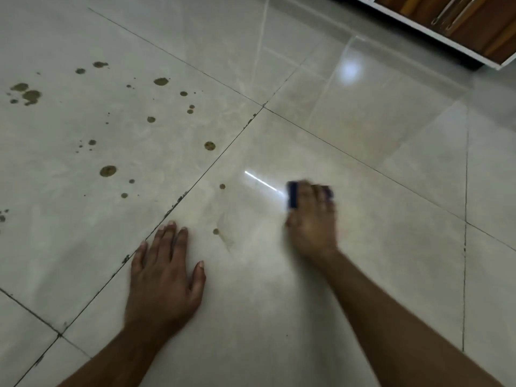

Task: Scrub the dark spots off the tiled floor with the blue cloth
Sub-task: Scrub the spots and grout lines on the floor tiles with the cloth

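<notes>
The floor [349, 275] is made of large, glossy, pale beige tiles with thin dark grout lines, and it reflects a bright patch of light and a short white streak of light. At the far right corner, a piece of furniture [458, 20] with a white frame, brown wooden fronts and metal handles is cut off by the picture edge. The blue cloth [293, 197] is a small dark blue piece, and it lies on the floor under the right hand [312, 222], on the tile to the right of the long grout line that runs between the two hands' tiles. Only a narrow band of the cloth shows at the left side of the fingers and a little at the fingertips; the rest is hidden by the hand. The right hand presses on the cloth with the fingers curled over it, but this hand and the cloth are blurred, so the exact grip is hard to make out. The left hand [164, 277] lies flat on the floor, palm down, fingers stretched and slightly spread, just beside the same grout line. The dark spots [108, 171] are brownish, round, of different sizes, mostly on the tile left of the grout line; a few small ones lie between the hands.
</notes>
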